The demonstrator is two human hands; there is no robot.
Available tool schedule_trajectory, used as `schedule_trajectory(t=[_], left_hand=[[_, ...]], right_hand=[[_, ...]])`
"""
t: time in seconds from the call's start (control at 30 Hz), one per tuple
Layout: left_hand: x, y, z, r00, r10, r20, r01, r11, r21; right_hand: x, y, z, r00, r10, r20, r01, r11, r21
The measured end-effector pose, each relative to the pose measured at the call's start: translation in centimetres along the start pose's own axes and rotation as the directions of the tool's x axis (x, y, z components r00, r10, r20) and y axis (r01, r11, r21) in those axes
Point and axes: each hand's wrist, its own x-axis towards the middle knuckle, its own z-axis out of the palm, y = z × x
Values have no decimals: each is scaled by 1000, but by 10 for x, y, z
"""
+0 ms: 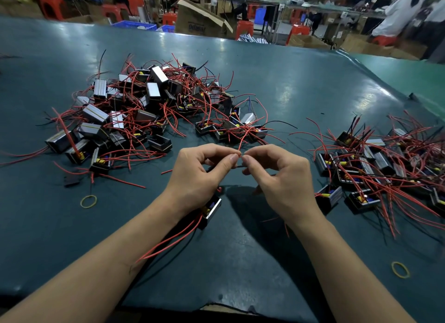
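Left grip: your left grip (202,175) is clenched on the red wire end (238,155), pinched between thumb and forefinger.
Right grip: your right grip (281,178) pinches the same wire end from the other side. The fingertips of both grips meet, raised above the desk (289,94).
Black wire: a black wire (237,166) runs between your two grips, just below the pinch. You cannot tell which fingers hold it.
Module: a small black box module (213,209) lies on the desk under your left wrist, its yellow and blue parts showing.
Leads: red leads (168,241) trail from the module toward you, beside your left forearm.
Left pile: a tangled pile of modules (134,110) with red wires lies beyond your left grip.
Right pile: a second pile (385,163) lies to the right of your right grip.
Loose items: one yellow rubber band (88,201) lies near left, and another rubber band (400,269) near right.
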Motion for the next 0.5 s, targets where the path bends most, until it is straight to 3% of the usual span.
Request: schedule_trajectory(t=[0.13, 0.33, 0.5], left_hand=[[0, 1, 1, 1000, -1, 6, 1, 1000, -9], [0, 3, -1, 998, -11, 58, 9, 1000, 25], [0, 4, -2, 996, -1, 90, -2, 999, 34]], right_hand=[[0, -1, 1, 999, -36, 17, 36, 999, -21], [0, 0, 2, 971, -240, 14, 239, 959, -149], [2, 3, -1, 966, -252, 54, 257, 957, -134]])
